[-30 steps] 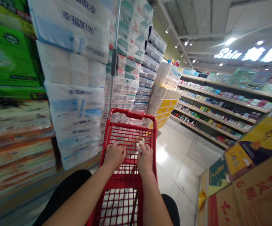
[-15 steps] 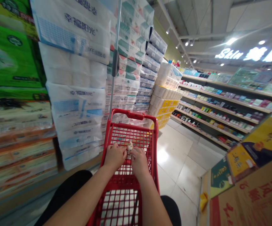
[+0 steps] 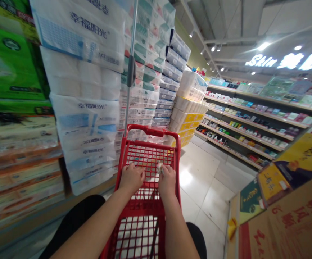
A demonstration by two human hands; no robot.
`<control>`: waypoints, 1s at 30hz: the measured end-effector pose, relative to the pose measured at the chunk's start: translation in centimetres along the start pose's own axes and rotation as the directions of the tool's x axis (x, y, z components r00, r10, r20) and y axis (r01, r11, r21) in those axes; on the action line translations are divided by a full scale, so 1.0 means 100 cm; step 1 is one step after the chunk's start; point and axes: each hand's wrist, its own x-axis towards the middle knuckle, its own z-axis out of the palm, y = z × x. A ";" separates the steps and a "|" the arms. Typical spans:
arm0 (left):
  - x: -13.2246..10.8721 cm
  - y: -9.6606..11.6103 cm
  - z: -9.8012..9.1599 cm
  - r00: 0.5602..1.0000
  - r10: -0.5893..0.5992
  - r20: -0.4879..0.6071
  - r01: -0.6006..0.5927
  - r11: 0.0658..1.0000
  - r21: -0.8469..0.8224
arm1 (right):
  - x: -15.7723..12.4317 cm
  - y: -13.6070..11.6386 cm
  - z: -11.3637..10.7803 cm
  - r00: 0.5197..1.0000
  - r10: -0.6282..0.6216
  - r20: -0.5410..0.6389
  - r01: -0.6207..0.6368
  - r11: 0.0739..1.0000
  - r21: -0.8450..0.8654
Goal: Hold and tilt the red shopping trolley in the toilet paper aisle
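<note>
A red plastic shopping basket [image 3: 125,158] with grid walls and a looped handle stands in front of me between my knees. My right hand [image 3: 168,181] is over the right side of its grid, closed on a small crumpled whitish wad, perhaps tissue [image 3: 159,168], which pokes out at the fingertips. Over the left part of the grid, my left hand [image 3: 132,178] has its fingers curled in; what they hold, if anything, is hidden. A gap with red grid showing separates the two hands.
Tall stacks of wrapped paper rolls [image 3: 88,79] and green tissue packs [image 3: 10,64] rise on the left. Stocked shelves [image 3: 247,118] stand at the back right. Cardboard boxes [image 3: 288,216] line the near right, beside a tiled floor [image 3: 199,180]. A thin metal pole [image 3: 129,100] rises behind the basket.
My right hand has moved to the right, away from my left, carrying the whitish wad. My left hand stays nearly in place. The view has shifted slightly.
</note>
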 end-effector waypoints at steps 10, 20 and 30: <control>0.000 0.000 -0.001 1.000 0.016 -0.004 -0.016 0.999 0.039 | 0.001 0.000 0.001 0.999 0.035 -0.024 -0.035 0.999 -0.007; 0.004 -0.004 0.007 1.000 0.009 -0.009 -0.008 0.999 0.050 | 0.003 0.003 0.000 0.997 0.082 -0.012 -0.082 0.997 -0.010; 0.003 -0.003 0.007 1.000 0.007 -0.014 -0.006 0.999 0.050 | 0.003 0.003 0.001 0.997 0.074 -0.013 -0.074 0.997 0.001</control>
